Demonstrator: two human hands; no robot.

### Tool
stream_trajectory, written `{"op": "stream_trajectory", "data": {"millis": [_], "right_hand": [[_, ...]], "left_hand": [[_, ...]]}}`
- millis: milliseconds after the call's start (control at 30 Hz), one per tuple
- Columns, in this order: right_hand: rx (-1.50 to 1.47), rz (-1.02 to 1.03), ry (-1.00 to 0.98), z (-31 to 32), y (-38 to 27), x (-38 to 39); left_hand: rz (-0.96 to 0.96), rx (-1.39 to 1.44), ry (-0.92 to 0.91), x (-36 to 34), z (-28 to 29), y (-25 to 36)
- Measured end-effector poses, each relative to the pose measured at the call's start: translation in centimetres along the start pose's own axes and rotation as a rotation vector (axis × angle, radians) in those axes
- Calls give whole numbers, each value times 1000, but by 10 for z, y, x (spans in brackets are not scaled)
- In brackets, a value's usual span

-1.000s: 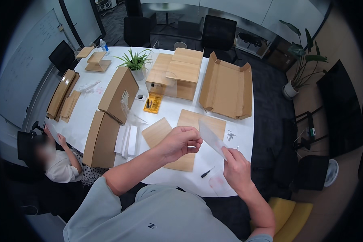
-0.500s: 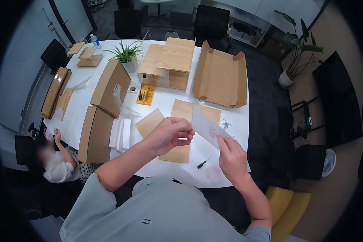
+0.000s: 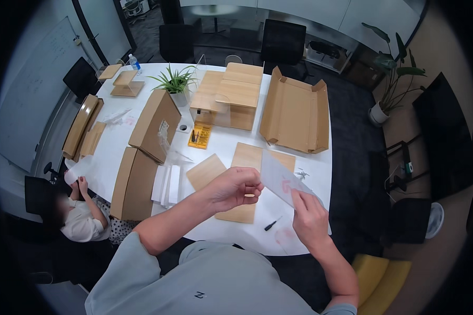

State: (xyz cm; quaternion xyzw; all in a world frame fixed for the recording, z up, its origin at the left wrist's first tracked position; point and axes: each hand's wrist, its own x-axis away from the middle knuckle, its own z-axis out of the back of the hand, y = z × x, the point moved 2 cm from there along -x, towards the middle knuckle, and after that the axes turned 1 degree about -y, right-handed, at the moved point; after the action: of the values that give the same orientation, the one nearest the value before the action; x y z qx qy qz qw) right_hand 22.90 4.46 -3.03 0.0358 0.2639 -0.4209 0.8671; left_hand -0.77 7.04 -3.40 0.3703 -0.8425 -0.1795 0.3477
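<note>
My right hand [image 3: 309, 221] grips a translucent rectangular sheet or panel [image 3: 276, 170] with pink marks, held slanting above the table. My left hand [image 3: 239, 189] has its fingers curled and pinched at the panel's left edge; what is between the fingertips is too small to make out. Below lie pale wooden boards [image 3: 205, 165], one partly behind the panel, with scattered small hardware [image 3: 301, 174] to the right. A black-handled screwdriver [image 3: 270, 226] and a pinkish clear piece [image 3: 286, 239] rest near the front edge.
The white table [image 3: 308, 205] also holds cardboard boxes [image 3: 152, 121], an open carton [image 3: 294, 110], wooden stands [image 3: 236, 89], white strips [image 3: 163, 189], an orange tool pack [image 3: 199, 140] and a plant [image 3: 174, 81]. Another person [image 3: 81, 220] sits left, holding a translucent sheet. Yellow seat [image 3: 381, 278], lower right.
The panel in my right hand has turned so more of its pink-marked face shows. My left hand stays at its edge. The other person's hands and sheet have shifted.
</note>
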Motion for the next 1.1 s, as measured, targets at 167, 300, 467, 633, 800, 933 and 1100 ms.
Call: {"op": "stream_trajectory", "data": {"millis": [167,300,467,633,800,933,1100], "right_hand": [[-179,-61,-65,-5,-7,-2],[-301,-142,-117,-5,-11,1],[-223,-114,-92,-6,-10,3],[-72,-30,-31,-5,-5,4],[1,18,-25,-4,-3,4],[35,50,-21,-4,-2,4],[62,80,-26,-4,0,4]], "left_hand": [[-58,37,2,5,1,-1],[-64,40,22,7,-7,-3],[-35,72,66,8,-7,-4],[-29,-3,47,6,1,-3],[-24,-104,77,6,5,-2],[-11,-230,104,8,5,5],[14,-316,85,8,8,10]]}}
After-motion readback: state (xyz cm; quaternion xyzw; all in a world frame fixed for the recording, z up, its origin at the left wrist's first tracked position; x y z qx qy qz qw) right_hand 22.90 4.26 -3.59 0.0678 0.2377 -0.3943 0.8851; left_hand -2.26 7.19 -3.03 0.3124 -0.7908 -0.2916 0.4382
